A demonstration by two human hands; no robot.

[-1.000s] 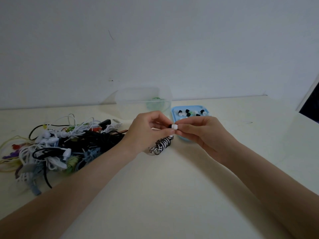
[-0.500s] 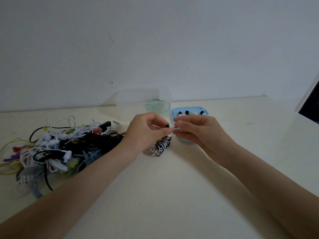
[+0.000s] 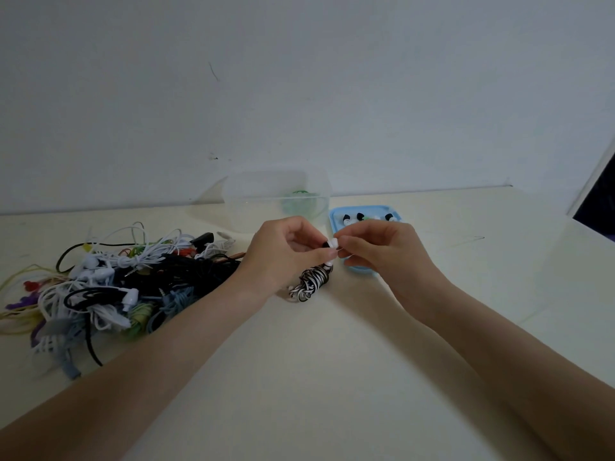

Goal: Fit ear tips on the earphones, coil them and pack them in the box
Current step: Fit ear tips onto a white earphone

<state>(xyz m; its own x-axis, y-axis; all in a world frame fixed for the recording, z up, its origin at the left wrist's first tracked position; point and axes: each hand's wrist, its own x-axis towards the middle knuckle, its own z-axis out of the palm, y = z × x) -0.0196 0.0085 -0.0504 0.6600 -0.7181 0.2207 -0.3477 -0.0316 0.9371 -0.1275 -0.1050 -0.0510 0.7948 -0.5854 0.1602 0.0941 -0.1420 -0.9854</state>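
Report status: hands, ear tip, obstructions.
Both hands up over table: left hand pinches earbud, right hand pinches white ear tip against it. Striped coil hangs below. Nothing in the way.

A white ear tip [image 3: 333, 242] meets the black-and-white coiled earphones [image 3: 311, 281], held above the table.

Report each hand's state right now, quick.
Left hand: closed, pinching the earbud of the black-and-white coiled earphones.
Right hand: closed, pinching the white ear tip at that earbud.
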